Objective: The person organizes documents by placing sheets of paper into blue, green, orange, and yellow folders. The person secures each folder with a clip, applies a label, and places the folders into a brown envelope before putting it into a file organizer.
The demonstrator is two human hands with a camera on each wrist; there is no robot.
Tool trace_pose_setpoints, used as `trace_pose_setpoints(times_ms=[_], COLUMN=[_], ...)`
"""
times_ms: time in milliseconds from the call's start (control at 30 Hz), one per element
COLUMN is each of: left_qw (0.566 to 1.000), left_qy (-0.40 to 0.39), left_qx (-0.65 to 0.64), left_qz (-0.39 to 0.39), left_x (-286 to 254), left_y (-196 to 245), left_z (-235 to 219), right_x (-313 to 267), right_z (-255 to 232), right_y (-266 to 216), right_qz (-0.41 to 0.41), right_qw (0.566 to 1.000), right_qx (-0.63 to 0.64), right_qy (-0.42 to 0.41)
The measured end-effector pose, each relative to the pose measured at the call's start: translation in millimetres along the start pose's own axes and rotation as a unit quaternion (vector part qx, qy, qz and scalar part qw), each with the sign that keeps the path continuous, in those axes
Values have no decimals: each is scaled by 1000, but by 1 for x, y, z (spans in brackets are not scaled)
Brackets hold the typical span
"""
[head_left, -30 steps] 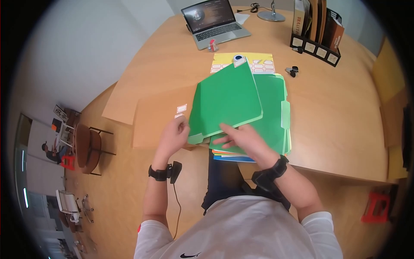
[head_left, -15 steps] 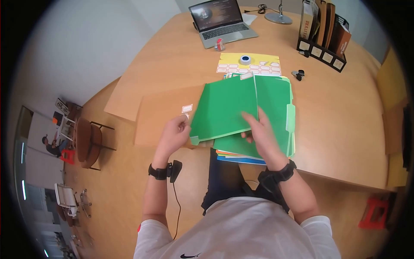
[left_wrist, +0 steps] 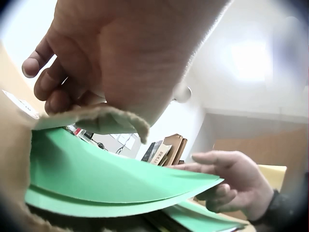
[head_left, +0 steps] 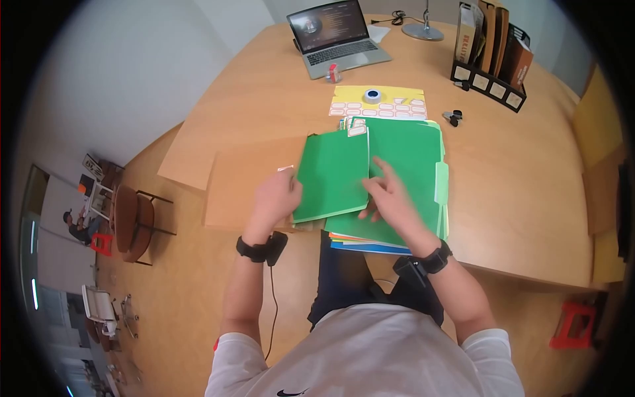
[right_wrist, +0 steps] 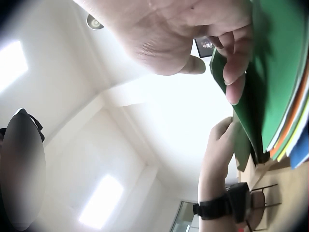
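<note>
A green file folder (head_left: 334, 175) lies partly inside the mouth of a brown paper envelope (head_left: 248, 178), whose edge rises over it in the left wrist view. My left hand (head_left: 276, 196) has its fingers curled at that raised edge and holds it up. At the folder's right edge, the fingers of my right hand (head_left: 391, 198) touch it, with one finger extended. Beneath lies a stack of folders with a green folder (head_left: 409, 152) on top. White labels (head_left: 357, 127) show on the folder's upper corner.
Beyond the stack are a yellow-backed label sheet (head_left: 340, 92) and a tape roll (head_left: 373, 96). Farther back stand a laptop (head_left: 337, 40), a lamp base (head_left: 422, 32) and a black file rack (head_left: 489, 83). Black clips (head_left: 453, 118) lie on the right.
The green folder has moved left and farther into the envelope, straightening as it went. My right hand has shifted to its right edge. My left hand has moved slightly right along the envelope's mouth.
</note>
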State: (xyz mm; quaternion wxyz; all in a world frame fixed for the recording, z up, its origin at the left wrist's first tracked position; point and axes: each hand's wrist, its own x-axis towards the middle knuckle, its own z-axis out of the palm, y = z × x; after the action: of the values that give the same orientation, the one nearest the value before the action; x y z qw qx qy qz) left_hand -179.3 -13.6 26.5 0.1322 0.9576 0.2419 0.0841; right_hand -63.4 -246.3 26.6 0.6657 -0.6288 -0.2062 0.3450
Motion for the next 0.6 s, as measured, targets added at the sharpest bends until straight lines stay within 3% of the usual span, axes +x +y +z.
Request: trace_pose_setpoints(times_ms=[67,167,267,300,400,433,533,600], left_qw=[994,989,987,987,984,983,981,980], left_qy=[-28,-39,-40,-37,-29,-27,-11,-7], left_qx=[-99,-141,-153,-157,-175,-184,-191,-197], left_qz=[-36,-29,-12,-9,-1,1,19,26], left_x=[0,2,-1,-2,-2,-2,-4,-6], left_y=[-3,-12,-8,-9,-16,-17,-15,-14], left_z=[-10,-13,-19,-19,-18,-18,-20,-22], right_x=[1,-2,4,7,27,27,33,49], right_z=[-6,15,38,40,57,62,84,91], right_y=[3,4,2,-3,12,10,11,26], right_qz=[-4,2,72,89,188,184,230,240], right_qw=[1000,998,988,976,940,931,922,894], right_qx=[-6,-36,-23,-4,107,122,151,205], right_qy=[-18,-52,-138,-197,-266,-289,-273,-318])
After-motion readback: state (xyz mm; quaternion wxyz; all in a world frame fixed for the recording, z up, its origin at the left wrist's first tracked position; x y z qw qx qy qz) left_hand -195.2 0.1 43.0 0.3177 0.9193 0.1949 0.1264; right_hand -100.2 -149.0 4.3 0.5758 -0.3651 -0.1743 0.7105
